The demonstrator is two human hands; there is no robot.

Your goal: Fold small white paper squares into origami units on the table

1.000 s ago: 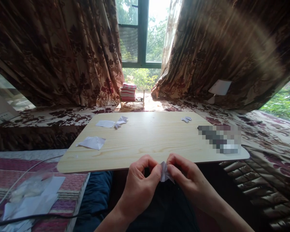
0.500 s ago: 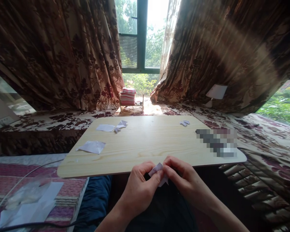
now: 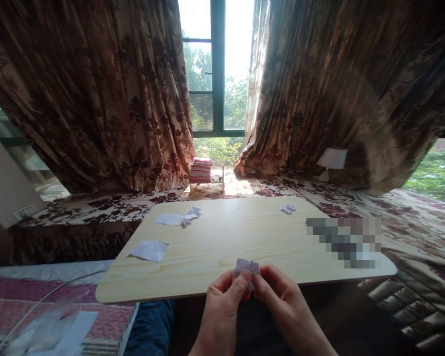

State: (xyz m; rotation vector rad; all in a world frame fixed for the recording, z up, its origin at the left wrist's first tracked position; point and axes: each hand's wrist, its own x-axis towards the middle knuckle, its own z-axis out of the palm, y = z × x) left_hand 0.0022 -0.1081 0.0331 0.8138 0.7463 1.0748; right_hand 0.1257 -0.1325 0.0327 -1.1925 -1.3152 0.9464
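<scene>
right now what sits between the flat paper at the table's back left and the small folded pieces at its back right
In the head view, white folded paper lies between them, close beside the flat paper; past it is tabletop.

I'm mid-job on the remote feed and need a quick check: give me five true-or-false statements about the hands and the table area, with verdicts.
1. The left hand and the right hand both hold a small folded white paper piece. True.
2. The white-shaded table lamp stands on the pale wood-grain tabletop. False: the lamp stands beyond the tabletop, on floral-patterned cloth.
3. A creased white paper sheet lies on the tabletop, apart from both hands. True.
4. The stack of red-and-white striped cloth sits on the tabletop's near edge. False: the stack is beyond the far edge, near the window.
5. The left thumb overlaps the folded paper piece. True.
</scene>
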